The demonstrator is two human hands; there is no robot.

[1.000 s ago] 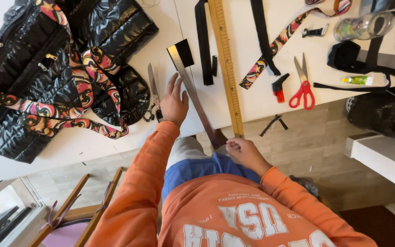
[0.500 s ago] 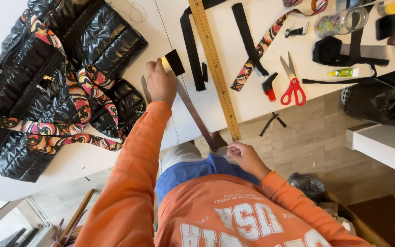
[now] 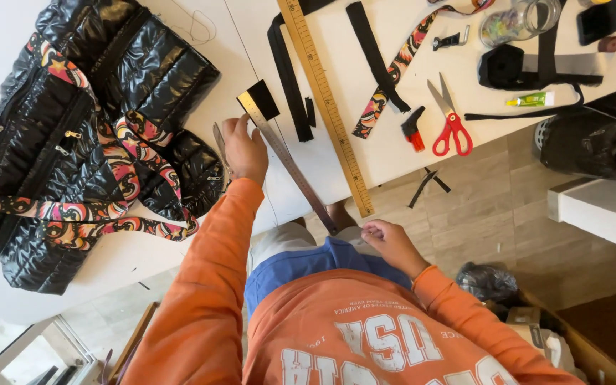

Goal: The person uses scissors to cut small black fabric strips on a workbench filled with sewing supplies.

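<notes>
My left hand [image 3: 245,151] rests on the white table [image 3: 201,107], its fingers pressing the left edge of a long metal ruler [image 3: 286,162]. The ruler runs slantwise off the table's front edge toward my body. A black strap end [image 3: 262,99] shows at the ruler's far tip. A thin grey metal tool [image 3: 218,142] lies just left of that hand. My right hand [image 3: 388,241] hovers below the table edge by the ruler's near end, fingers pinched together; I cannot make out anything in them.
A black quilted bag [image 3: 73,142] with patterned straps covers the table's left. To the right lie a wooden yardstick [image 3: 326,107], black straps [image 3: 290,78], a patterned strap [image 3: 386,93], red scissors [image 3: 452,125], a red-handled tool [image 3: 413,132], a jar [image 3: 515,21] and a glue tube [image 3: 532,100]. A black bag [image 3: 593,142] sits on the floor.
My left hand slid along the ruler toward its far end and settled beside it. My right hand stayed at the near end. The view shifted slightly.
</notes>
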